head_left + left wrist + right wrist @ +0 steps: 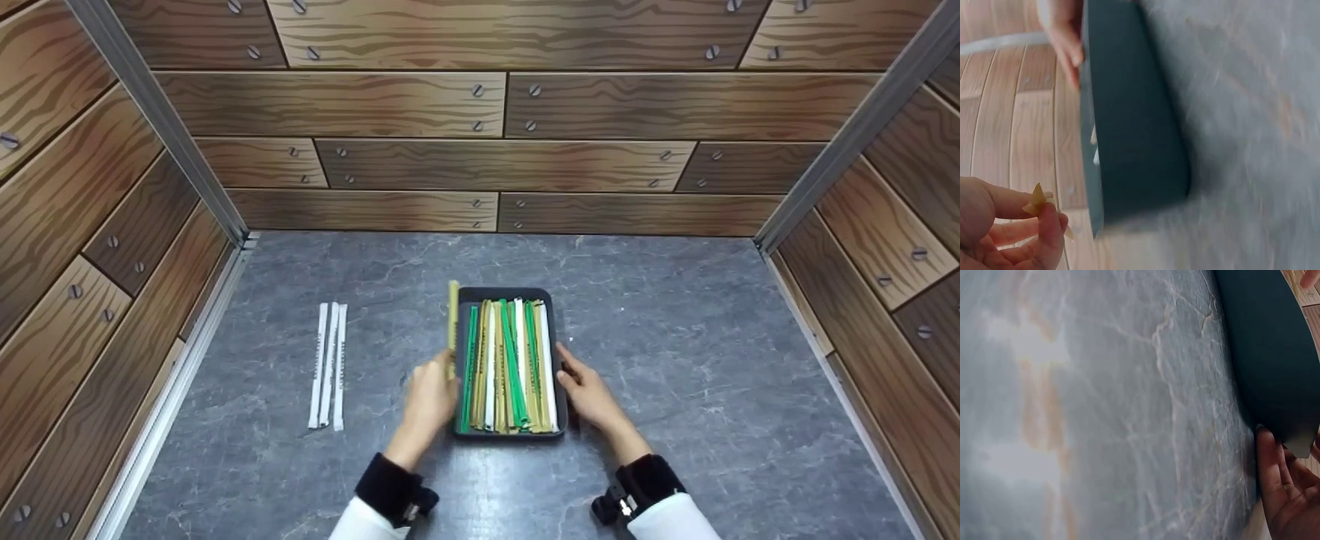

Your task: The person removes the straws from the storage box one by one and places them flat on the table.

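Observation:
My left hand (433, 397) pinches one yellow paper-wrapped straw (453, 315) by its near end, just left of a dark tray (562, 435). In the left wrist view, the straw's pointed wrapper end (1037, 198) sticks out between thumb and fingers. Inside the tray lies a row of green, white and yellow wrapped straws (514, 367), mostly lengthwise. My right hand (592, 397) rests against the tray's right side with its fingers fairly straight. The right wrist view shows those fingers (1275, 464) touching the tray's outer wall (1269, 343).
Three white wrapped straws (328, 367) lie side by side on the grey marbled tabletop (675, 322), left of the tray. Wood-patterned panels (420, 165) rise at the back and both sides, with metal strips (180, 390) along the side edges.

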The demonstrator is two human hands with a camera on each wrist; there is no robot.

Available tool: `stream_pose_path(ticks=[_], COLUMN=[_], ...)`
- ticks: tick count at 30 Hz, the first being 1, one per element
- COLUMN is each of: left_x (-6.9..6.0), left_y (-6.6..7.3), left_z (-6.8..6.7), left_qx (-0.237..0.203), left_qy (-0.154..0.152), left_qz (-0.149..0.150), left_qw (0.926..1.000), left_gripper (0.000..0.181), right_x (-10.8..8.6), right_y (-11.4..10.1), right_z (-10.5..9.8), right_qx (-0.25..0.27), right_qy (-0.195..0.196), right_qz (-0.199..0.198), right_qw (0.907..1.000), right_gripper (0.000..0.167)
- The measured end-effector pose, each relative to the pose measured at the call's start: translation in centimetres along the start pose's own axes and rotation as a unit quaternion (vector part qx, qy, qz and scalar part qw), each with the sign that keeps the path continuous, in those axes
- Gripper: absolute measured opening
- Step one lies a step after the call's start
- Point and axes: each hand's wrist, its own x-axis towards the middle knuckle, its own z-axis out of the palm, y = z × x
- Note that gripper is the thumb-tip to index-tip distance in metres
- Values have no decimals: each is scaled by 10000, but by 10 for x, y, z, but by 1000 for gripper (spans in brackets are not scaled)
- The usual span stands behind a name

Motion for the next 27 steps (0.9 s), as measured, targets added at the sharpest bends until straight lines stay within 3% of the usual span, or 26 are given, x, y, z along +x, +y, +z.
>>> stream_pose_path(ticks=[5,9,14,17,22,27], left_x=[0,1,0,-2,-6,-7], left_y=[-28,-53,-88,-109,-135,-146], left_z=[-27,-54,-89,-106,-122,-127], left_qx=[130,552,982,1133,1244,1347], left_qy=[346,502,492,406,190,6], left_qz=[-65,-365,-1130,-1679,-2303,-2452], left_qw=[9993,9965,9875,9784,9650,9601], left_gripper=[41,37,35,37,43,44], right_x=[1,1,1,1,0,0], right_y=[1,1,0,1,1,1], right_z=[0,0,1,0,0,0], right_qx=[21,-25,-73,-86,-71,-54], right_qy=[53,48,32,5,-19,46], right_qz=[22,25,44,15,43,-95], right_qw=[10000,10000,10000,10000,10000,9999], right_gripper=[54,54,54,54,55,53])
